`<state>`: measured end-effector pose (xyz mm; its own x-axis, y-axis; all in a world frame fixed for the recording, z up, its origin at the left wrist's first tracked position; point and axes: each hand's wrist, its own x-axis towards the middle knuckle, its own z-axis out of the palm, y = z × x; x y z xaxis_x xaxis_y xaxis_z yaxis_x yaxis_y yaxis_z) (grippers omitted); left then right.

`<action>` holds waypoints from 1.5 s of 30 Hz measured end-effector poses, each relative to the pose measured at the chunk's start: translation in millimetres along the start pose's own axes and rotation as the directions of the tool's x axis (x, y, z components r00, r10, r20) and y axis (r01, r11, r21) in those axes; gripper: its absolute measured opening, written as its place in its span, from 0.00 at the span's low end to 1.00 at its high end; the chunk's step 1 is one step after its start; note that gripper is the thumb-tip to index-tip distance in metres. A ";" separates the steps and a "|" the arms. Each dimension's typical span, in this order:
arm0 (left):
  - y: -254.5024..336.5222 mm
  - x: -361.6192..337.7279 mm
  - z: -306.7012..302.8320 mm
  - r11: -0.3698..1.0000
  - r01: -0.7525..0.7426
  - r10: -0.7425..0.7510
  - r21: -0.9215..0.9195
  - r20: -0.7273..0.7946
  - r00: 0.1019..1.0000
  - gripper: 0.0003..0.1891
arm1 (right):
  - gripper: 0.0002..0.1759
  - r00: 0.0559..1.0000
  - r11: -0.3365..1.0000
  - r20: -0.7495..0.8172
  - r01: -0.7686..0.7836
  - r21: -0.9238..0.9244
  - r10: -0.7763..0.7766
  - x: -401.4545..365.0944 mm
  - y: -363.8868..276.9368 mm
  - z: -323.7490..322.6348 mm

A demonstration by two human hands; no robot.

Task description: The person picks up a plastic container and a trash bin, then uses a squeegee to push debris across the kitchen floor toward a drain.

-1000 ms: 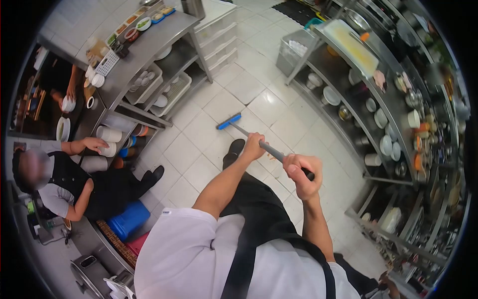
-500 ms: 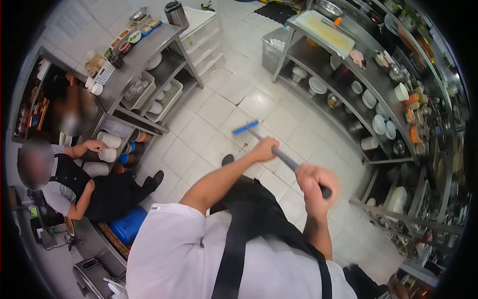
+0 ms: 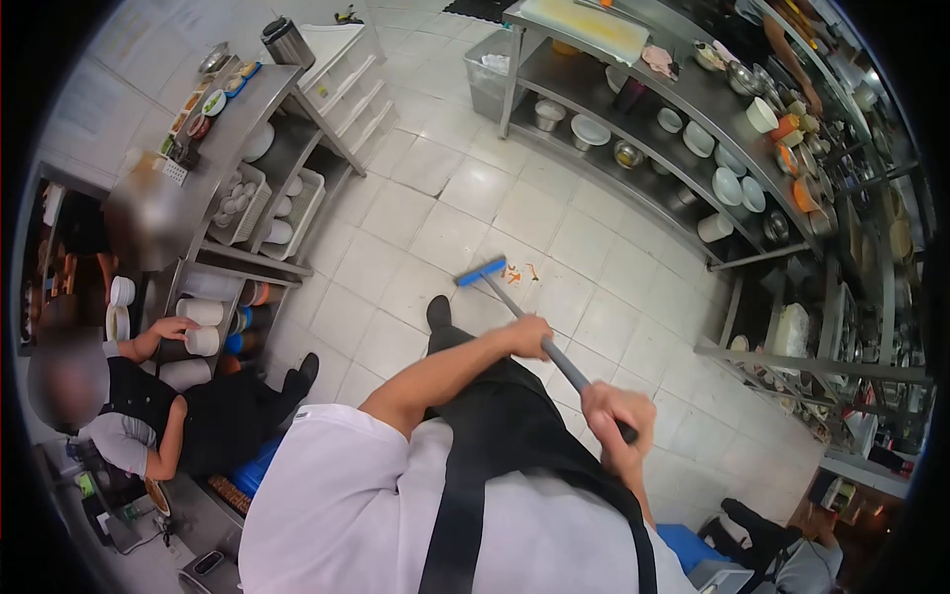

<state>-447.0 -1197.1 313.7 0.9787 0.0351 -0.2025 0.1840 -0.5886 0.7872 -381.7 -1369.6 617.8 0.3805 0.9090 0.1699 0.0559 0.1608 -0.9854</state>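
Left hand [image 3: 531, 338] and right hand [image 3: 618, 421] clamp a blue-headed broom [image 3: 566, 367], right uppermost; it slants to the tiled floor [image 3: 594, 247] just beside orange scraps [image 3: 513, 274]; sweeping appears in hand, the next move seemingly calling for a stroke across them.

The broom handle [image 3: 566, 365] looks matt, the floor tiles [image 3: 475, 188] glossy, and the shelving [image 3: 701, 101] at two o'clock satiny metal.
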 end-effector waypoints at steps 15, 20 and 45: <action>86.7 74.5 -84.3 0.991 -0.086 0.073 -0.098 -0.135 0.988 0.16 | 0.19 0.872 0.884 0.146 0.464 0.062 -0.468 45.3 -34.6 -24.2; 53.9 82.4 -37.8 0.978 -0.034 -0.071 -0.205 -0.485 0.872 0.16 | 0.14 0.966 0.891 -0.004 0.237 -0.387 -0.259 58.9 52.7 -17.3; 85.4 -36.0 -53.7 0.915 -0.044 -0.140 -0.402 -0.416 0.898 0.19 | 0.14 0.988 0.982 -0.059 0.151 0.109 -0.145 83.0 -9.9 21.6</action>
<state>-461.6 -1205.3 419.5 0.8916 0.4500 -0.0494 0.1622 -0.2156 0.9629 -370.6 -1287.4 641.9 0.4224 0.8516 0.3105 0.0116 0.3374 -0.9413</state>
